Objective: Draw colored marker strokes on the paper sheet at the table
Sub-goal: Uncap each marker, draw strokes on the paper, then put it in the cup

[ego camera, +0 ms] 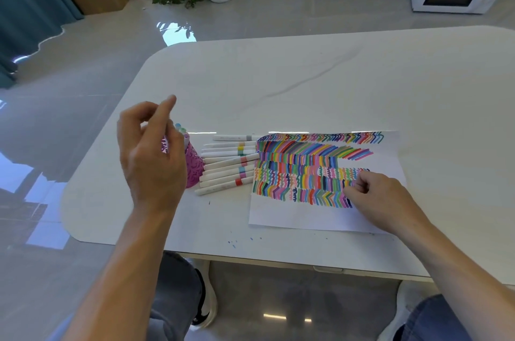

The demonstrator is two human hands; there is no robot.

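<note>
Only the head view to go on, so here goes. The paper sheet (306,219) lies flat on the white table (306,84), near the front edge and a bit right of the person. Most of it is packed with rows of colored strokes (306,173). What's blank is a band along the near edge and a strip down the right side.

The right hand (381,195) rests on the sheet at the right end of the lower rows, fingers curled in toward the thumb. No marker shows in it, so I can't tell if it pinches anything.

The left hand (150,151) is raised over a purple cup (195,170) with its back to the camera, index finger up and the others loosely bent. Its fingertips are hidden, so I can't say whether it holds one of the markers poking out of the cup.

The key bit, I think: the loose markers (228,170) lie in a fan between cup and sheet, long axes running left to right, and some of their ends touch the paper's left edge. They're much nearer the left hand. My guess is the next stroke goes in that near blank band. There's lots of bare table beyond the sheet, but the front edge is near.
</note>
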